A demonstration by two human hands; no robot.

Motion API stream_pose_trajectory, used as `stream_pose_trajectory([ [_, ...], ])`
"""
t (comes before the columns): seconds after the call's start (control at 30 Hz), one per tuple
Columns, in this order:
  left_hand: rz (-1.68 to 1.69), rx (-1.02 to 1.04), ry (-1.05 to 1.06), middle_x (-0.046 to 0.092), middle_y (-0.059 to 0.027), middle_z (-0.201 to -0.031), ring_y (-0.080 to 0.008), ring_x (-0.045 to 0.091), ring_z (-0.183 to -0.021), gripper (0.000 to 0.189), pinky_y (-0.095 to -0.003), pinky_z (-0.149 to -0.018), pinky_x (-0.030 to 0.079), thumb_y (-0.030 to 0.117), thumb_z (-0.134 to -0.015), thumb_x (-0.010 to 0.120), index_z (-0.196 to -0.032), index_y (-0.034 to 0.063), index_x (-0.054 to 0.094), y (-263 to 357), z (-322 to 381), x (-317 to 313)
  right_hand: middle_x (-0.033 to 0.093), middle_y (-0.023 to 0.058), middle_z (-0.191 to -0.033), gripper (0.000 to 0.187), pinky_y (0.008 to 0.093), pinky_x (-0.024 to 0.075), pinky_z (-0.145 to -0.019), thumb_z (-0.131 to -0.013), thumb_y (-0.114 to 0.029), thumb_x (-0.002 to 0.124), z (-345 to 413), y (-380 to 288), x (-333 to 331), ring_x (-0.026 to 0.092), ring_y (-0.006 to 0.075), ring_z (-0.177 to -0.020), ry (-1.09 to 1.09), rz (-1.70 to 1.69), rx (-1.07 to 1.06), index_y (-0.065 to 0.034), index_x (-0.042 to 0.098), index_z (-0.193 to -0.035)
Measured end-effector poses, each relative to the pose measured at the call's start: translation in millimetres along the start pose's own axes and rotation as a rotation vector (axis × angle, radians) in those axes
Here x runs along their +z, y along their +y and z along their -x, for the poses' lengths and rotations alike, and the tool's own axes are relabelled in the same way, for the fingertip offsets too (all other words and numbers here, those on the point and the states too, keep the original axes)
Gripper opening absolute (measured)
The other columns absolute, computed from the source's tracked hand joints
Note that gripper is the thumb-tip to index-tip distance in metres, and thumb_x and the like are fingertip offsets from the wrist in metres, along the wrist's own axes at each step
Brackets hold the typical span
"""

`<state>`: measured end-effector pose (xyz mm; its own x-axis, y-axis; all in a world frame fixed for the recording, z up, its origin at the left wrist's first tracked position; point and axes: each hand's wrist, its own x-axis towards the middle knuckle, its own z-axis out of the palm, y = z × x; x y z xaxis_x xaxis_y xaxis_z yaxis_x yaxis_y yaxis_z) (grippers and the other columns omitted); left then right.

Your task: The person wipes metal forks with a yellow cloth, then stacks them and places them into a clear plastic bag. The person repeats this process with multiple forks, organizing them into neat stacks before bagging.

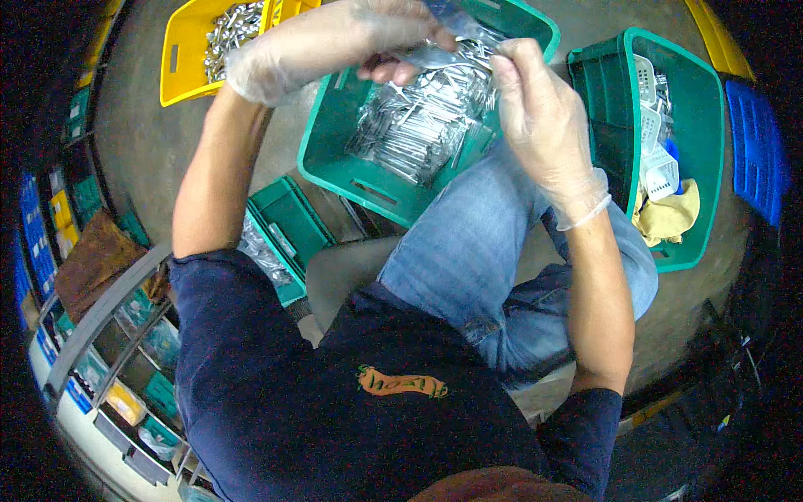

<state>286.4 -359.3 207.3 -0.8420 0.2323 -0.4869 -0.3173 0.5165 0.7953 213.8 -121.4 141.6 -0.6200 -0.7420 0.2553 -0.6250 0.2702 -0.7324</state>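
Both of my hands wear clear disposable gloves and are raised over a green plastic crate (351,188). Between them stretches a crumpled clear plastic bag (433,58), with shiny metal cutlery (480,50) showing at its right end. My left hand (389,31), blurred, has its fingers curled on the bag's left side. The thumb and fingers of my right hand (542,110) pinch the bag's right end. Below them in the crate lies a pile of bagged metal cutlery (414,132), forks among it. My left hand hides part of the crate's far side.
A yellow crate (182,56) of loose metal cutlery stands at upper left. On the right, a green crate (702,232) holds white perforated baskets (660,172) and a yellow cloth (671,213). A smaller green bin (292,213) sits by my left elbow, near a metal-railed rack (103,314).
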Motion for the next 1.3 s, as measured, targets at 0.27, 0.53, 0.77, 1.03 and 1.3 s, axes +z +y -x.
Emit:
stream_pose_trajectory([
  [0.27, -0.199, -0.786, 0.389, 0.062, -0.0296, -0.123, -0.0416, 0.060, -0.118, 0.080, -0.0406, -0.100, 0.047, 0.066, -0.077, 0.066, -0.112, -0.0057, 0.069, -289.8, -142.4, 107.8, 0.066, 0.0192, -0.089, 0.017, 0.0459, 0.0516, -0.068, -0.098, -0.022, 0.058, -1.3, 31.0, -24.4, 0.065, 0.0397, -0.080, -0.023, 0.055, 0.053, -0.0061, 0.059, -0.104],
  [0.53, -0.089, -0.892, 0.628, 0.068, -0.0251, -0.112, -0.0389, 0.066, -0.108, 0.054, -0.0421, -0.095, 0.051, 0.047, -0.074, 0.073, -0.102, 0.0011, 0.074, -320.0, -163.7, 141.4, 0.068, 0.0203, -0.090, 0.020, 0.0385, 0.0527, -0.072, -0.097, -0.018, 0.061, -3.9, 33.6, -41.3, 0.067, 0.0371, -0.081, -0.040, 0.098, 0.154, -0.0023, 0.062, -0.108],
  [0.77, -0.388, -0.424, 0.901, 0.068, -0.0269, -0.098, -0.0463, 0.065, -0.094, 0.031, -0.0527, -0.086, 0.052, 0.032, -0.089, 0.053, -0.095, 0.0081, 0.072, -202.9, -94.2, 74.1, 0.068, 0.0218, -0.088, 0.021, 0.0443, 0.0528, -0.070, -0.097, -0.022, 0.060, 1.5, 37.9, -34.8, 0.068, 0.0406, -0.083, -0.052, 0.103, 0.204, -0.0042, 0.062, -0.107],
  [1.03, 0.051, -0.201, 0.358, 0.070, -0.0090, -0.085, -0.0169, 0.066, -0.077, 0.035, -0.0303, -0.074, 0.054, 0.031, -0.094, 0.060, -0.102, -0.0022, 0.067, -15.4, -12.6, 0.4, 0.069, 0.0213, -0.093, 0.020, 0.0528, 0.0528, -0.066, -0.099, -0.027, 0.054, 9.6, 29.5, -10.7, 0.066, 0.0434, -0.080, -0.109, 0.132, 0.077, -0.0098, 0.057, -0.109],
  [1.3, -0.107, -0.526, 0.248, 0.073, -0.0160, -0.101, -0.0256, 0.070, -0.088, 0.079, -0.0375, -0.083, 0.055, 0.069, -0.092, 0.047, -0.109, -0.0053, 0.068, -223.6, -134.5, 66.5, 0.068, 0.0206, -0.087, 0.018, 0.0468, 0.0527, -0.069, -0.097, -0.022, 0.059, 14.4, 41.8, -19.6, 0.067, 0.0413, -0.083, -0.121, 0.225, 0.059, -0.0099, 0.061, -0.111],
])
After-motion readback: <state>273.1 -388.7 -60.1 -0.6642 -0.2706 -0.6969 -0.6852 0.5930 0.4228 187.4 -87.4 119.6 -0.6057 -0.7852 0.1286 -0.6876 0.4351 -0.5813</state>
